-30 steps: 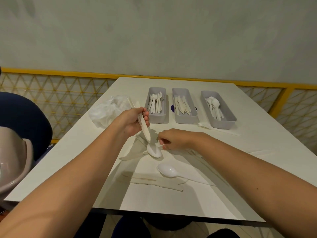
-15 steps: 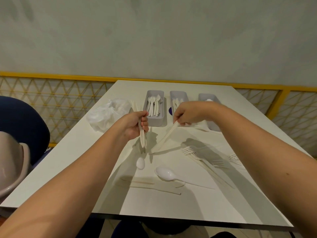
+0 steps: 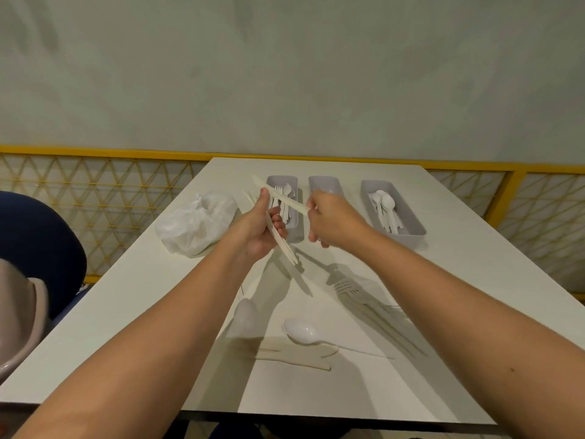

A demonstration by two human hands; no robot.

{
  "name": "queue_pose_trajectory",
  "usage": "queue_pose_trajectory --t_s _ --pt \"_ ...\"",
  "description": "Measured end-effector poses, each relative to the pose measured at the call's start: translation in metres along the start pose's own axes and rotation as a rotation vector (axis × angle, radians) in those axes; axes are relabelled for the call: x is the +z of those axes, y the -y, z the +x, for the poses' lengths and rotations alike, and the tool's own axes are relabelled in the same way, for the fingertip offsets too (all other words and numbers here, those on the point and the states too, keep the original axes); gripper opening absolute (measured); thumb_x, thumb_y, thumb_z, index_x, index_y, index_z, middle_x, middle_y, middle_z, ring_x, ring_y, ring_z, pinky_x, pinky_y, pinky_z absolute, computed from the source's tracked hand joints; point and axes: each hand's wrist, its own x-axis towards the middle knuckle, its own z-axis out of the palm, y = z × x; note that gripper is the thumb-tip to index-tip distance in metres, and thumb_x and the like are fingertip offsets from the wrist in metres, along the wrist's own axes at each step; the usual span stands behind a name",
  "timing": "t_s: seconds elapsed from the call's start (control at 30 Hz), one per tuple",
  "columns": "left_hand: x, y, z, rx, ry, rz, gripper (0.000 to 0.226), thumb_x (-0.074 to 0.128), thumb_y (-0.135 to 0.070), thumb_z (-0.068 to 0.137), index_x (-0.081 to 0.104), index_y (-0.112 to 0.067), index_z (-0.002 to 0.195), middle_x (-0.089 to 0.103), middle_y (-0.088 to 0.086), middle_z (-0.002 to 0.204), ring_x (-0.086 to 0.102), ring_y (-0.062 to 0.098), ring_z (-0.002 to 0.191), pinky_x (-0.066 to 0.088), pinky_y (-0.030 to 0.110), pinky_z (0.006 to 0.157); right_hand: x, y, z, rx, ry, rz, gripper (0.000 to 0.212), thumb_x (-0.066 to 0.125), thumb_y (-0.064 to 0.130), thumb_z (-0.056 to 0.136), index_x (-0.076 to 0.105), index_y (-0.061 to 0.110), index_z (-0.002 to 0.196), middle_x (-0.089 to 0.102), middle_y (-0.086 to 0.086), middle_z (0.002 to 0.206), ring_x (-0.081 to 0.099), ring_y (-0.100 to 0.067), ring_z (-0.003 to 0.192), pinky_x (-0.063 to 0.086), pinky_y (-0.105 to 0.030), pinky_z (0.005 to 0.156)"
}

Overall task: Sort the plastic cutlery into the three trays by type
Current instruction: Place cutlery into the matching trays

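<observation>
- A knife point(image 3: 280, 198) is held in the air above the left tray point(image 3: 296, 231), slanting from upper left down to the right.
- The right hand point(image 3: 332, 218) has its grip pinched shut on the knife's right end, thumb and finger closed around it.
- The left hand point(image 3: 259, 228) has its grip curled shut around a bundle of knives point(image 3: 277, 234); their tips point down toward the counter point(image 3: 443, 280), and its thumb touches the raised knife.
- Three grey trays stand in a row at the far side: the left tray holds forks, the middle tray point(image 3: 326, 183) is mostly hidden behind the right hand, and the right tray point(image 3: 408, 221) holds spoons.
- Loose on the near counter: a spoon point(image 3: 300, 331), another spoon point(image 3: 245, 313) beside the left forearm, forks point(image 3: 351, 289) under the right forearm, and more knives point(image 3: 294, 361) nearest the person.
- A crumpled bag point(image 3: 198, 228) lies left of the trays.
</observation>
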Motion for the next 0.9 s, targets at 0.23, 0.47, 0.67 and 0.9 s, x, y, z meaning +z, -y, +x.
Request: queue_pose_trajectory --t_s 0.23,0.47,0.67,0.9 --pt "0.016 0.000 0.012 0.043 -0.061 0.009 0.029 0.046 -0.026 0.098 0.047 -0.013 0.072 0.041 0.000 0.064 0.042 0.011 0.051 0.042 0.021 0.053 0.019 -0.009 0.003 -0.031 0.080 0.021 0.019 0.040 0.015 0.093 0.039 0.016 0.074 0.051 -0.006 0.095 0.048 -0.025 0.084 0.040 -0.033 0.067" --pt "0.034 0.001 0.013 0.056 -0.028 0.049 0.037 0.047 -0.030 0.097 0.045 -0.010 0.066 0.039 0.002 0.060 0.042 0.013 0.054 0.042 0.023 0.054 0.026 -0.016 0.013 0.071 0.171 0.534 0.022 0.045 0.022 0.097 0.035 0.013 0.115 0.057 -0.005 0.082 0.054 -0.014 0.056 0.040 -0.022 0.048" --pt "0.054 -0.002 0.023 0.119 -0.057 0.230 0.026 0.052 -0.031 0.095 0.055 -0.009 0.081 0.055 0.004 0.073 0.055 0.015 0.066 0.047 0.025 0.063 0.021 -0.026 0.027 0.071 0.174 0.530 0.015 0.031 0.026 0.102 0.045 0.022 0.097 0.043 0.000 0.069 0.038 -0.013 0.054 0.031 -0.024 0.046" --pt "0.052 0.002 0.043 0.424 0.021 1.184 0.028 0.040 -0.030 0.099 0.061 -0.014 0.106 0.057 0.003 0.107 0.053 0.023 0.107 0.043 0.025 0.082 -0.004 -0.063 0.082 0.319 -0.004 0.503 0.018 0.034 0.020 0.101 0.048 0.010 0.095 0.043 -0.007 0.066 0.040 -0.019 0.053 0.033 -0.025 0.047"
